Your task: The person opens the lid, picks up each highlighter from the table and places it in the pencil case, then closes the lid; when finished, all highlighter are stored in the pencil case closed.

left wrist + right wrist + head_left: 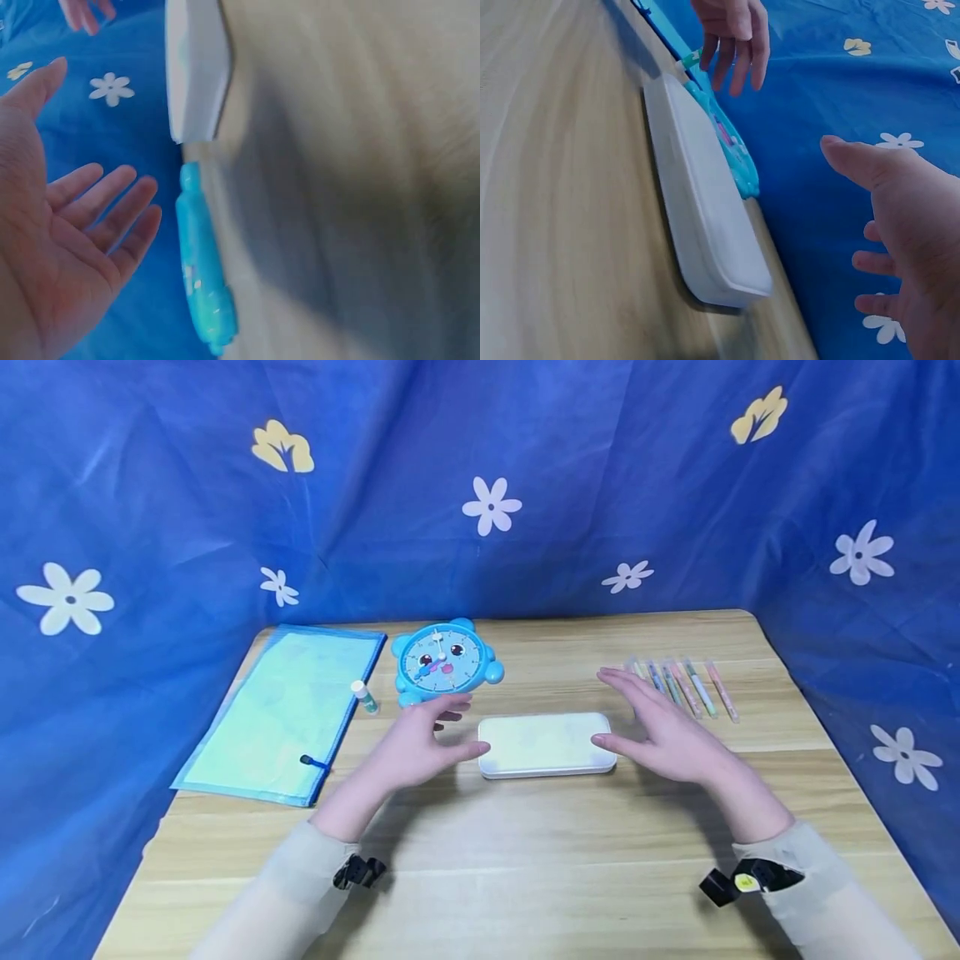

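Note:
A white pencil case [546, 743] with rounded corners lies flat on the wooden table, its lid closed. My left hand [420, 739] hovers at the case's left end, fingers relaxed and holding nothing. On the opposite end, my right hand [663, 731] is raised with fingers spread, also holding nothing. The right wrist view shows the white case [705, 195] below and apart from the right hand [915, 232]. Just behind the left hand sits a blue cartoon toy clock [441, 658]; its edge shows as a blue shape [199, 262] in the left wrist view.
A blue-edged zip folder [277, 718] lies at the left, with a small glue stick [365, 697] beside its right edge. Several coloured pens [693, 689] lie in a row at the back right. A blue flowered cloth [555, 427] hangs behind the table.

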Motion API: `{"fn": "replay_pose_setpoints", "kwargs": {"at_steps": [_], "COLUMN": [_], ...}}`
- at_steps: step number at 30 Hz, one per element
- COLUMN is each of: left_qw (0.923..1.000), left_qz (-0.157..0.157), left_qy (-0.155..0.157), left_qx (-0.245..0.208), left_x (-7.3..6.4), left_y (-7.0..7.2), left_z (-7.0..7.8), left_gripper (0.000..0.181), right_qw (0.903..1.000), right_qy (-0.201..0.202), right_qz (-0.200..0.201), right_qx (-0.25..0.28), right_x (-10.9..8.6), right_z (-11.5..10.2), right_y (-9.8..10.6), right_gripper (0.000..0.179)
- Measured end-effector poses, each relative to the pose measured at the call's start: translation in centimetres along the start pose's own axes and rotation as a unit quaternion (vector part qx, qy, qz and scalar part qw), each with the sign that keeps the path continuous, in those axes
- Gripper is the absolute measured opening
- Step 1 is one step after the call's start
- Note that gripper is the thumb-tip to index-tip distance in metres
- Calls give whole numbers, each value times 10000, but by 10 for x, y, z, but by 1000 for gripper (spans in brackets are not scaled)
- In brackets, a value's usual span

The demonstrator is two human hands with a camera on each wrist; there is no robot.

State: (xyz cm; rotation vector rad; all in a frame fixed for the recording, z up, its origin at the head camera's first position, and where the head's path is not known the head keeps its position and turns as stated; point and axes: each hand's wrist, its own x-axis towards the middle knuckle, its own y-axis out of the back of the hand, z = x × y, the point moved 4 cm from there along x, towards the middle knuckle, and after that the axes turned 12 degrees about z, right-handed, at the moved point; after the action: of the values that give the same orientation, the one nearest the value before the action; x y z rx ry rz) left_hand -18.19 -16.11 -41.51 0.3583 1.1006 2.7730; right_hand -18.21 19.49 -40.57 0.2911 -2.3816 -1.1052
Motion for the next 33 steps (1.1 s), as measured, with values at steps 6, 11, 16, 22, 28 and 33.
{"fn": "replay_pose_setpoints", "kwargs": {"at_steps": [6, 11, 16, 22, 28, 33], "left_qw": [9997, 9993, 9990, 9985, 9989, 9996], "left_qz": [-184, -340, -346, -259, -237, -127], "left_qy": [12, -24, -204, -213, 19, 103], "left_qx": [152, 132, 169, 443, 404, 228], "left_x": [-4, -6, -6, -7, -10, -9], "left_y": [-18, -31, -40, -46, -50, -56], "left_z": [-14, -20, -18, -19, -23, -23], "left_gripper": [112, 120, 118, 114, 114, 113], "right_qw": [9995, 9995, 9995, 9989, 9969, 9957], "right_qy": [-55, 44, 194, 355, 460, 453], "right_qz": [-212, -249, -249, -271, -421, -507], "right_qx": [221, 198, 19, -159, -473, -633], "right_x": [1, 2, 2, 3, 6, 5], "right_z": [-1, 0, 2, -2, -4, -3], "right_y": [-17, -33, -46, -60, -74, -81], "right_gripper": [92, 94, 92, 93, 99, 102]}}
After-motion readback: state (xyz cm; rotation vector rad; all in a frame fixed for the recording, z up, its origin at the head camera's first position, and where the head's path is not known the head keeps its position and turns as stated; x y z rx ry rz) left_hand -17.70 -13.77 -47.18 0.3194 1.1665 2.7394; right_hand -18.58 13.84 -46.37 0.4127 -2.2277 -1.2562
